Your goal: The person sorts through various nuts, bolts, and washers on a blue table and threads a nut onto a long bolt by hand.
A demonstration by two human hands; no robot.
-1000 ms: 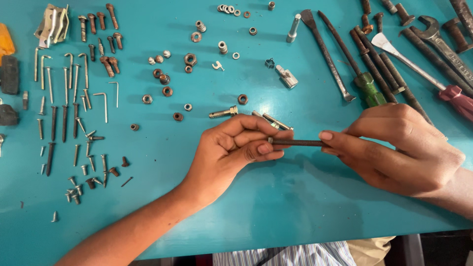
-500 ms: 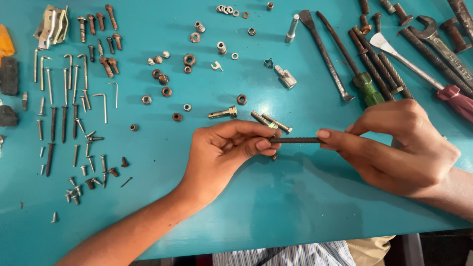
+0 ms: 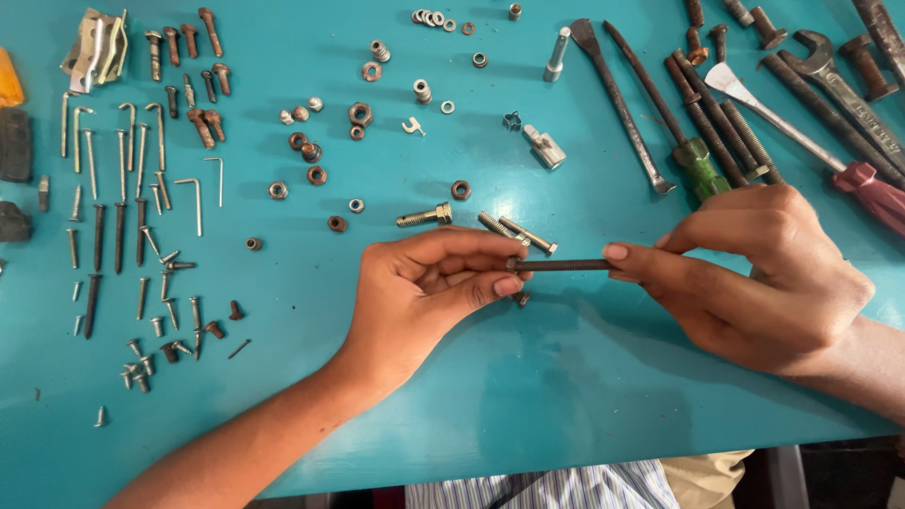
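Both hands (image 3: 429,287) (image 3: 754,273) pinch dark threaded rod (image 3: 564,266) ends, possibly nut at left.

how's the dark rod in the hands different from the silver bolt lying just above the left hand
The dark rod is long, thin and near black; the silver bolt is short, thicker and bright. The dark rod is held level above the table, pinched between the left hand and the right hand; the silver bolt lies loose on the table, untouched. The silver bolt has a wider head at one end; no head shows on the dark rod. Both are metal and lie roughly left to right.
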